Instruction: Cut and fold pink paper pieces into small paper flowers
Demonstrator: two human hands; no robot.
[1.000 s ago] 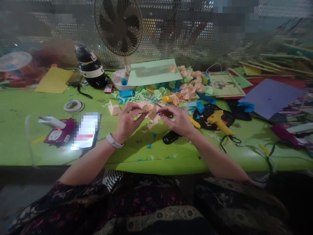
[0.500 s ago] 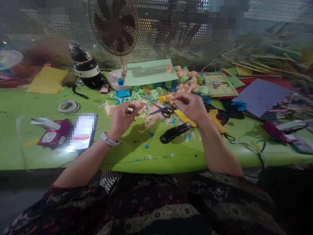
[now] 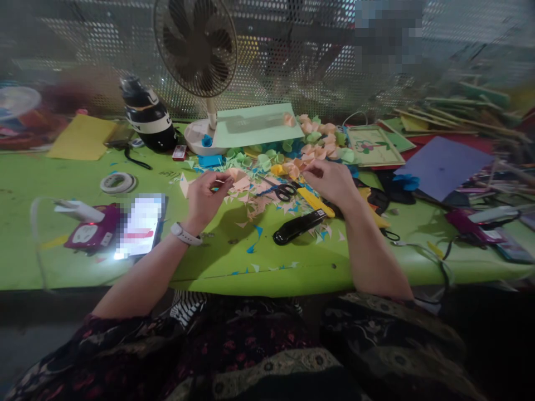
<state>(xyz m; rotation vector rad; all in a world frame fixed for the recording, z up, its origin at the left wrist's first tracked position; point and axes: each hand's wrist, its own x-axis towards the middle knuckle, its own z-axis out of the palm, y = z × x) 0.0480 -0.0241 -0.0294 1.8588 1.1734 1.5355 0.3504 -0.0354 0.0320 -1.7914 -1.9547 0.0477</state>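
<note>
Peach paper piece [image 3: 234, 177] now held one-handed: left hand [image 3: 204, 196] pinches it just left of the scissors [image 3: 284, 191]. Right hand [image 3: 332, 181] has let go and moved just right of the scissors, hands apart, fingertips pinched beside the folded paper shapes [image 3: 324, 142]; on what, cannot tell.

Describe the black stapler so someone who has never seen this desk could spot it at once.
On the green table, find the person's right hand near the paper scraps. Just nearer the person than that hand lies the black stapler, slanted. It is long, glossy and all black, unlike the yellow cutter and the scissors just beyond it.
</note>
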